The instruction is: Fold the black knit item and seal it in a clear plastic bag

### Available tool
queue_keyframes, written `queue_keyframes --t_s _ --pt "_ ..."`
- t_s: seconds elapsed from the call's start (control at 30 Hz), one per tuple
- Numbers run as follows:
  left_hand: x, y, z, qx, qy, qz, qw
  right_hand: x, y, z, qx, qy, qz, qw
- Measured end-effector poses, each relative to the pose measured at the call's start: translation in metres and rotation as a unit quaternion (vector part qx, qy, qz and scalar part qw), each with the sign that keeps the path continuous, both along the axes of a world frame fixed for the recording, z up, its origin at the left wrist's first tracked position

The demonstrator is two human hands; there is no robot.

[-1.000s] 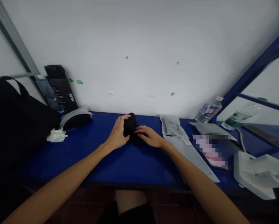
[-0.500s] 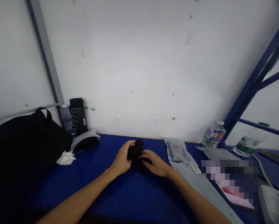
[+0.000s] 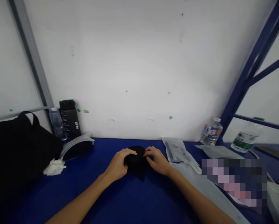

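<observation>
A black, soft bundle that looks like folded cloth (image 3: 135, 158) rests on the blue tabletop. My left hand (image 3: 119, 163) grips its left side, with the thumb low and the fingers over the top. At the right edge my right hand (image 3: 156, 158) has its fingers curled in a pinch on the fabric. A dark flap of the same cloth hangs toward me below the bundle. How the cloth is folded does not show, black on black.
Left stand a black bag (image 3: 25, 146), crumpled tissue (image 3: 54, 167), a dark case in clear wrap (image 3: 77, 148), a clear bottle (image 3: 57, 123) and a black PEAK bottle (image 3: 70, 121). Right are plastic pouches (image 3: 179, 151), two water bottles (image 3: 211, 132) and a blurred flat item. A white wall stands behind.
The bundle has gone from narrow and upright to lower and wider. My hands have moved slightly apart, the left shifting left. The camera view has turned a little to the right.
</observation>
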State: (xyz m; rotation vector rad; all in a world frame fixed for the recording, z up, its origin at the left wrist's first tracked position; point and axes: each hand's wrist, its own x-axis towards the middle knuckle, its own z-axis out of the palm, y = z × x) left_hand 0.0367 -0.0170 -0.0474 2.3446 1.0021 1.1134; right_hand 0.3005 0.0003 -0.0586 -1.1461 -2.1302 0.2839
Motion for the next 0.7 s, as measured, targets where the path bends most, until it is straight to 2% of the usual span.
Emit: queue_keyframes --t_s 0.33,0.57,0.7 --pt "-0.001 0.003 0.003 0.021 0.000 -0.014 1.000 0.002 0.000 0.003 0.031 -0.008 0.011 0.999" --pt "-0.007 0.003 0.006 0.031 0.052 -0.027 0.998 0.005 -0.003 0.011 0.058 0.072 0.006 0.996" --pt "-0.010 0.003 0.007 0.027 0.064 -0.046 0.996 0.009 -0.002 0.011 0.051 0.061 0.006 0.997"
